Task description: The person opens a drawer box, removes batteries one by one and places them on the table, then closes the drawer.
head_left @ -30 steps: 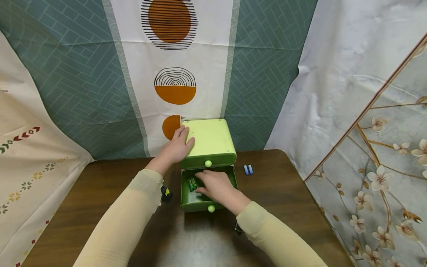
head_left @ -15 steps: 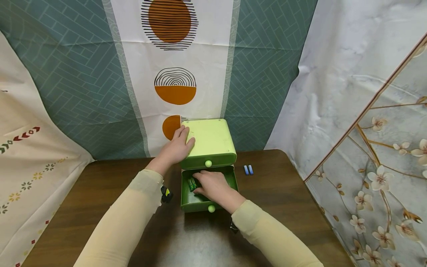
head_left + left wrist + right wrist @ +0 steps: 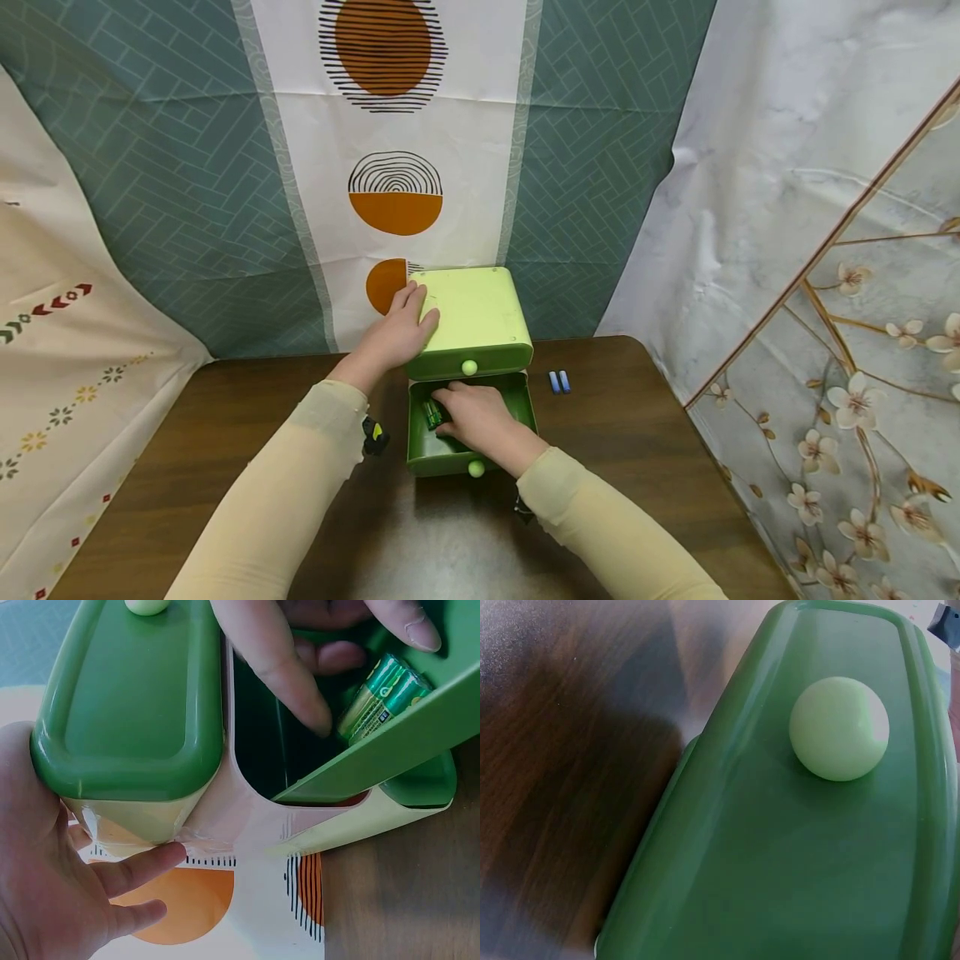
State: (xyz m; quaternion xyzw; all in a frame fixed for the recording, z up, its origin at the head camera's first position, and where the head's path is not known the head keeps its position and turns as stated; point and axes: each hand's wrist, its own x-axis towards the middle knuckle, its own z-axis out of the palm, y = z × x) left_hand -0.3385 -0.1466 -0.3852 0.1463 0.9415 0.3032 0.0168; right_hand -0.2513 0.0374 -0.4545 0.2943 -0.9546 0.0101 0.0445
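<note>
Left hand [image 3: 397, 333], fingers spread, touches the cabinet [image 3: 474, 308] at 9 o'clock. Right hand [image 3: 483, 418], fingers parted, ungripping, flanks 2 batteries [image 3: 384, 699].

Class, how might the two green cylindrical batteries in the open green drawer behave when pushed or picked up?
The green cylindrical batteries would probably roll if pushed sideways, being round. Their shiny surfaces may feel slippery. Their straight, smooth sides suggest stiffness.
</note>
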